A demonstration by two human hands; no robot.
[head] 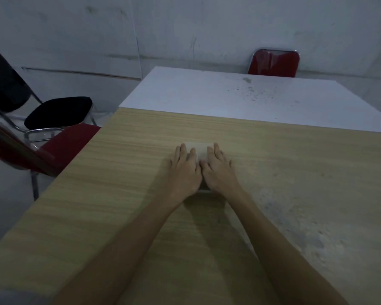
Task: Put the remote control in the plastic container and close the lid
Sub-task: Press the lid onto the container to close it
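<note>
On wood-grain table (141, 150): flat hands cover translucent rectangular lid (199, 150).

Both hands (201, 170) flat on container lid (199, 150)

- Two bare forearms, uncovered from the lower frame edge up to the wrists; no sleeves show.
- Left hand (186, 170) and right hand (218, 169): no gloves, rings, or watch visible.
- Slim fingers with short nails, detail soft in the dim light.

Dim grey-walled room (185, 29); wooden table (141, 172), white table (196, 91), red chair (273, 62), black chair (57, 111).
</note>
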